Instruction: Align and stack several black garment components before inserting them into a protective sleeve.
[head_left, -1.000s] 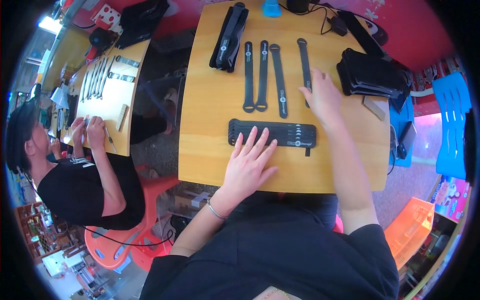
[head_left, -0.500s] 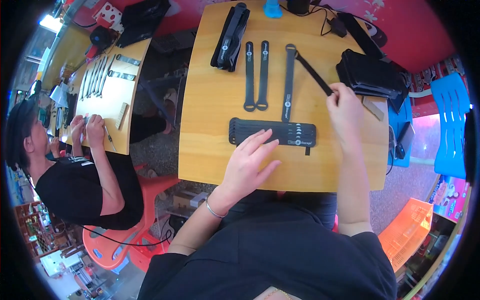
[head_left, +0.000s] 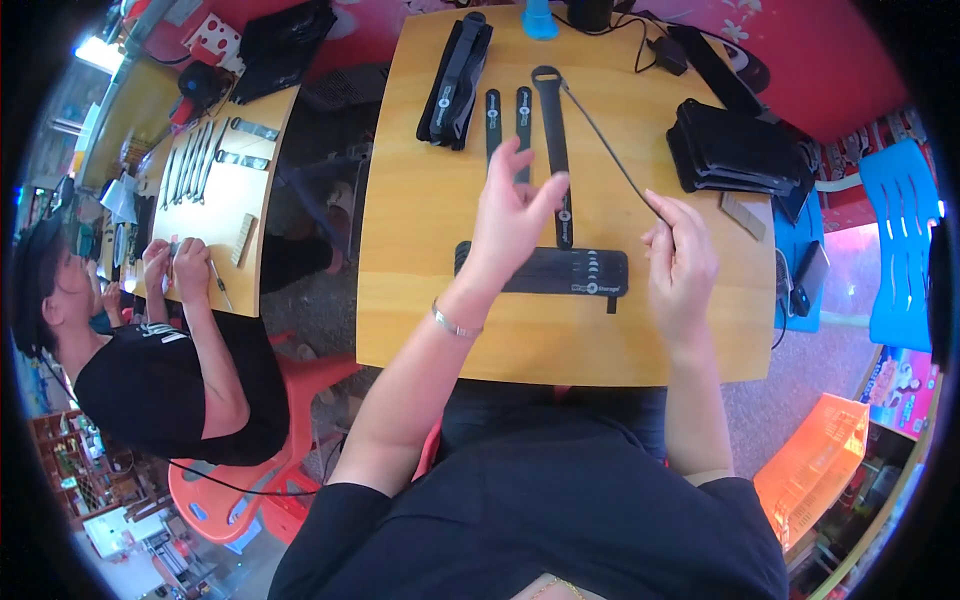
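Observation:
My right hand (head_left: 683,255) pinches the near end of a thin black strap (head_left: 607,141). Seen edge-on, this strap slants up to the far left and meets a wider dark strap (head_left: 552,120) just below its loop; whether they are joined I cannot tell. Over the table's middle hovers my left hand (head_left: 508,215), open with fingers apart and nothing in it. It partly covers two flat straps, a left strap (head_left: 492,118) and a right strap (head_left: 524,108). Below the left hand lies a neat stack of dark straps (head_left: 570,272), its left part hidden by my wrist.
A folded bundle of black straps (head_left: 455,85) lies far left on the wooden table (head_left: 420,320). At the right are a black pile (head_left: 735,150) and a beige block (head_left: 742,215). A blue object (head_left: 539,20) and a cable stand behind. A co-worker (head_left: 170,370) sits left.
My left hand has moved up from the stack to above the two straps. My right hand has shifted slightly nearer, the strap turning edge-on. The wider strap has moved left and away.

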